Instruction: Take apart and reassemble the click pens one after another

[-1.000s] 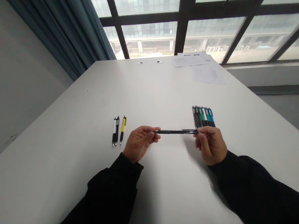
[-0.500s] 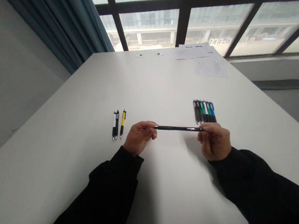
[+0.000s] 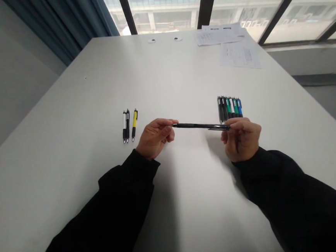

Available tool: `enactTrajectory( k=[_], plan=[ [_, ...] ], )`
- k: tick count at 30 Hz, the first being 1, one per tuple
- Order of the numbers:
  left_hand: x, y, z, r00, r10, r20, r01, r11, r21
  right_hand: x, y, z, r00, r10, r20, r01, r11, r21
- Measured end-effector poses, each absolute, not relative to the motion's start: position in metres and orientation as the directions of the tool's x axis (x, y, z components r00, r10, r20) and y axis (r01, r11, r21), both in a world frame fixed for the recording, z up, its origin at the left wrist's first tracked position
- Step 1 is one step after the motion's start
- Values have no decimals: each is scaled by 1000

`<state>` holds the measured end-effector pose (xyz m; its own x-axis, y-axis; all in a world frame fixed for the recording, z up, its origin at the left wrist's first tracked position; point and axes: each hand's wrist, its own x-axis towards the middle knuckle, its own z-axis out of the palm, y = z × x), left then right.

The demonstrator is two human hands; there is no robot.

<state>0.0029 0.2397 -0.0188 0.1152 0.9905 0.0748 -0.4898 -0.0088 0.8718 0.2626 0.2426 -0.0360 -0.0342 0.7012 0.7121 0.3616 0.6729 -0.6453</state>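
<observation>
A black pen (image 3: 198, 126) is held level above the table between both hands, its clip on the lower side toward the right. My left hand (image 3: 156, 136) pinches the tip end between thumb and fingers. The clicker end is gripped by my right hand (image 3: 241, 137), whose fingers hide it. Left of my left hand lie a white pen (image 3: 124, 126), a black pen (image 3: 128, 125) and a yellow pen (image 3: 134, 124). Just beyond my right hand, several pens (image 3: 231, 106) in black, green, white and blue lie side by side in a row.
The white table (image 3: 158, 78) stretches to the window. Printed papers (image 3: 239, 54) lie at its far right, and two round cable-hole covers (image 3: 178, 39) sit at the far edge. A blue curtain (image 3: 69, 21) hangs at the back left.
The black pen has turned about its long axis, so its clip now shows on the lower side. The camera view has tilted down; both hands keep their hold.
</observation>
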Motion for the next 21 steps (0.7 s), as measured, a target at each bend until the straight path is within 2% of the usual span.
enactTrajectory(
  k=[6,11,21],
  plan=[
    [3,242,-19,134,983,129,-506,-44,861,262,243,-33,-52,722,690,338,663,-668],
    [4,242,-18,101,989,106,-464,-47,884,265,242,-38,-43,762,647,367,614,-699],
    [5,242,-14,12,999,51,-330,-44,943,261,235,-25,-4,796,605,565,502,-655]
  ],
)
